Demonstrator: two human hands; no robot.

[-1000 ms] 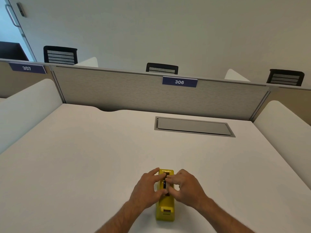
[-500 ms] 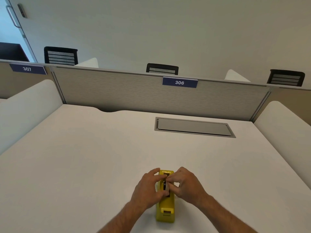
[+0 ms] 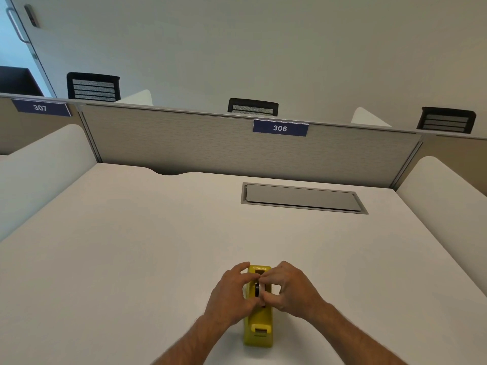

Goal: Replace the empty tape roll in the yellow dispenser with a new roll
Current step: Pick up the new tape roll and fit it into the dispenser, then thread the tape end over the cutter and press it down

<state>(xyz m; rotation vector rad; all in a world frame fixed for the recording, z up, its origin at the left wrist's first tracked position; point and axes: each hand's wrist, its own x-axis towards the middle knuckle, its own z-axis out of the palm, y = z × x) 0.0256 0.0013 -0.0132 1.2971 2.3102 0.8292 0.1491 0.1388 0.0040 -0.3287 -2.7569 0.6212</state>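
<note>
Two bare hands meet over a yellow tape dispenser (image 3: 258, 326) standing on the white desk (image 3: 131, 259), its cutter end toward the person and its far end poking out just beyond the fingertips. The left hand (image 3: 230, 293) curls against the dispenser's left side, fingers bent over the top edge and thumb pressed toward the middle. The right hand (image 3: 291, 289) comes in from the other side, thumb and forefinger pinched on a pale ring, the tape roll (image 3: 261, 288), which sits upright in the dispenser's slot beside a dark hub (image 3: 256, 289). Whether the roll carries any tape is too small to tell. Both sets of fingertips touch or nearly touch each other over the slot.

Well beyond the hands, a grey cable hatch (image 3: 303, 197) lies flush in the desk, lid closed. Farther still, a grey partition (image 3: 184, 143) bears a blue plate reading 306 (image 3: 280, 127); off to the left, another reads 307 (image 3: 40, 108).
</note>
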